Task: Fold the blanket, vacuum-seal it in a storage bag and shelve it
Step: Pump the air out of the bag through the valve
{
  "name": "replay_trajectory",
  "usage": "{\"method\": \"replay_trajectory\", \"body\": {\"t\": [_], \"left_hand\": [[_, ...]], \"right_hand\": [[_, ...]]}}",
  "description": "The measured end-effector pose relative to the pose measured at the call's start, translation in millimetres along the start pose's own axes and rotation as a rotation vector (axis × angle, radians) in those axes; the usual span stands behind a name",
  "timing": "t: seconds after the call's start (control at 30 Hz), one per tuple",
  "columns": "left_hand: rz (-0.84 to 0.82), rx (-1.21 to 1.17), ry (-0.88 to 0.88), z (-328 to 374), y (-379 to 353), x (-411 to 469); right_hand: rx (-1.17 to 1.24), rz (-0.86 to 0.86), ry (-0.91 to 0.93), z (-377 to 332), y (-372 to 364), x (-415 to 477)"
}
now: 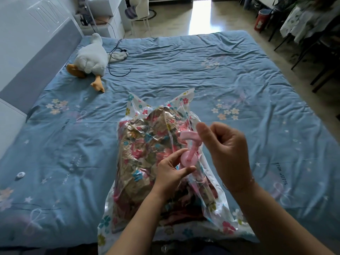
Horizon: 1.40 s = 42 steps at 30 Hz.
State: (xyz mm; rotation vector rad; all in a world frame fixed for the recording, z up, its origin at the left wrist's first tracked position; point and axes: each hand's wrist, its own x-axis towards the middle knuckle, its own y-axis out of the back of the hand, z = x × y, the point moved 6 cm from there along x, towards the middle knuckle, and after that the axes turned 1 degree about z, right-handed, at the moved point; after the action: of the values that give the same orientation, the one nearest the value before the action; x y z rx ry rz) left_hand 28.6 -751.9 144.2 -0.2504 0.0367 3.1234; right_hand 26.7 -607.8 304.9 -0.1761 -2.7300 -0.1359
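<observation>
A clear storage bag [128, 115] with flower-printed edges lies on the bed in front of me. The folded blanket [145, 150], brown with pink and teal flowers, is inside it. A pink hand pump [190, 150] stands on the bag's top right side. My left hand [172, 170] pinches the pump's round base between thumb and fingers. My right hand [226, 153] grips the pump's T-shaped handle, raised above the bag. The pump's clear lower tube is partly hidden behind my left hand.
The bed [230, 74] wears a blue flowered sheet. A white plush goose [90, 59] and a black cable [117, 57] lie at its far left. A small white round object [20, 174] rests at the near left. Chairs and a table [312, 23] stand at the right.
</observation>
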Motion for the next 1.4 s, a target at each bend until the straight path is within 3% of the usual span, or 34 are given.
{"method": "replay_trajectory", "body": {"t": [0.07, 0.23, 0.43, 0.5, 0.63, 0.7, 0.87, 0.93, 1.13, 1.33, 1.4], "left_hand": [[0.001, -0.001, 0.001, -1, -1, 0], [0.000, 0.012, -0.017, 3, -4, -3], [-0.001, 0.006, -0.003, 0, -1, 0], [0.009, 0.007, -0.005, 1, -2, -1], [-0.004, 0.006, -0.027, 2, -6, -4], [-0.012, 0.013, -0.034, 3, -6, -5], [0.007, 0.034, -0.031, 1, -3, -1], [0.012, 0.044, -0.036, 0, -5, -1], [0.016, 0.042, -0.036, -2, -9, -6], [0.021, 0.038, -0.031, -2, -3, -3], [0.030, 0.039, -0.026, -4, -4, -3]], "right_hand": [[-0.047, 0.024, 0.033, 4, -2, -4], [-0.337, -0.129, -0.342, 90, -6, -36], [0.065, 0.033, 0.025, -13, 2, 0], [-0.015, 0.049, 0.075, -13, 0, -6], [-0.296, -0.116, -0.291, 74, -8, -34], [-0.310, -0.121, -0.350, 83, -6, -35], [0.074, 0.026, -0.012, -8, 2, 0], [0.051, 0.056, 0.014, -4, 1, -1], [-0.356, -0.103, -0.352, 92, -3, -40], [0.069, 0.052, 0.017, -9, 3, -4], [0.023, 0.067, 0.033, -3, 0, -11]]}}
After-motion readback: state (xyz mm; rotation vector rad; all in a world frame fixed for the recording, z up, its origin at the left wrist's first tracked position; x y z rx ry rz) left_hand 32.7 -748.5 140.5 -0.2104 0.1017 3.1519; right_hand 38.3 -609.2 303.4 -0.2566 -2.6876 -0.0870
